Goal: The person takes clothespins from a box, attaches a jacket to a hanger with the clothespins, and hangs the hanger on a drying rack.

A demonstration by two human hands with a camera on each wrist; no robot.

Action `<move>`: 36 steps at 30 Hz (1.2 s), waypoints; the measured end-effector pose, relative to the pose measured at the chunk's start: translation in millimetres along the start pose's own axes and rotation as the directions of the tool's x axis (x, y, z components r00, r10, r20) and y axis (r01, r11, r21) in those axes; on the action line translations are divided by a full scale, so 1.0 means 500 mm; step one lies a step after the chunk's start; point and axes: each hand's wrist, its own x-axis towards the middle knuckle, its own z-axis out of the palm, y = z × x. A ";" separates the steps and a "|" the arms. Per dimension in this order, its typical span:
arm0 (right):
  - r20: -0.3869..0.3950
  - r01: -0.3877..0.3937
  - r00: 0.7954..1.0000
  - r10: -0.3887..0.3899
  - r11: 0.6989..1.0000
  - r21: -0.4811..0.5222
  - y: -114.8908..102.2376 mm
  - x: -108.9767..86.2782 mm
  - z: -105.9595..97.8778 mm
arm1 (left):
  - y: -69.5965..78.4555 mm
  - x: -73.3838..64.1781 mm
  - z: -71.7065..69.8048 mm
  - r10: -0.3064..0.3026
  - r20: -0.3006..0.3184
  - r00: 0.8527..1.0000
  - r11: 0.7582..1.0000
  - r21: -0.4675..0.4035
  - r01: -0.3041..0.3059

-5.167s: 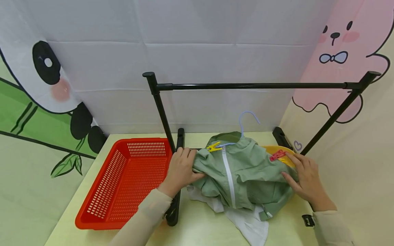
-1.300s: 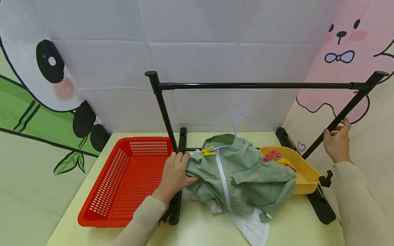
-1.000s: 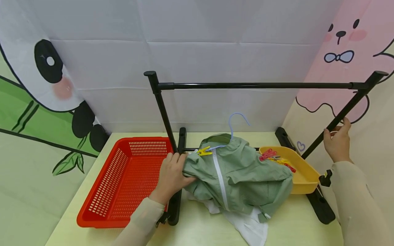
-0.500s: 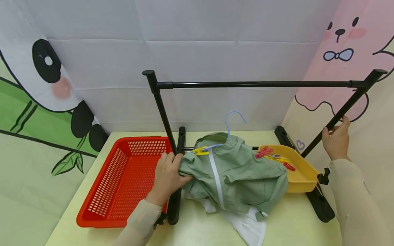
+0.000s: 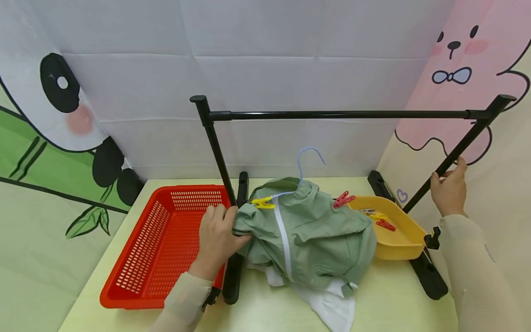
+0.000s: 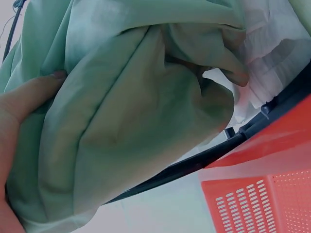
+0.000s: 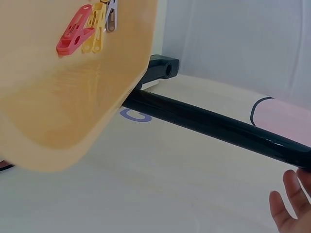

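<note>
A green jacket [image 5: 315,235] with a white zip hangs on a blue hanger [image 5: 300,161], held low behind the table's front. My left hand [image 5: 217,237] grips its sleeve at the left shoulder; in the left wrist view the thumb [image 6: 36,94] presses into the green cloth. A yellow clothespin [image 5: 263,203] and a red clothespin [image 5: 343,199] sit at the jacket's two shoulders. White cloth [image 5: 327,304] shows below the jacket. My right hand [image 5: 450,191] holds the right post of the black clothes rack [image 5: 452,159], thumb on the near side and fingers partly hidden behind.
A red plastic basket [image 5: 166,258] stands at the left, beside the rack's left foot [image 5: 233,279]. At the right, a yellow tray [image 5: 400,249] holds several clothespins [image 5: 383,223]. The rack's crossbar [image 5: 340,115] spans above the jacket.
My right hand has left the jacket's right side and taken hold of the rack's right post. The left hand has drawn the jacket and hanger leftward, uncovering more of the yellow tray.
</note>
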 end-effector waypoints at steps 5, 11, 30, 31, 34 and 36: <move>0.009 -0.014 1.000 0.014 1.000 -0.006 0.000 0.001 0.002 | -0.003 0.006 -0.008 0.004 -0.036 0.999 1.000 0.024 -0.003; 0.011 -0.010 1.000 0.010 1.000 -0.002 -0.003 0.000 0.003 | -0.008 0.012 -0.018 -0.001 -0.053 0.999 0.998 0.061 0.004; 0.014 0.023 1.000 -0.023 1.000 -0.005 -0.006 -0.007 0.001 | -0.030 0.044 -0.047 -0.031 -0.100 0.994 0.993 0.106 0.042; 0.014 0.022 1.000 -0.022 1.000 -0.007 -0.006 -0.007 0.000 | -0.029 0.045 -0.048 -0.041 -0.100 0.994 0.993 0.106 0.052; 0.013 0.023 1.000 -0.023 1.000 -0.011 -0.005 -0.007 -0.002 | -0.026 0.051 -0.055 -0.074 -0.093 0.993 0.990 0.111 0.084; 0.012 0.026 1.000 -0.026 1.000 -0.010 -0.005 -0.006 -0.003 | -0.025 0.055 -0.060 -0.091 -0.088 0.992 0.988 0.113 0.101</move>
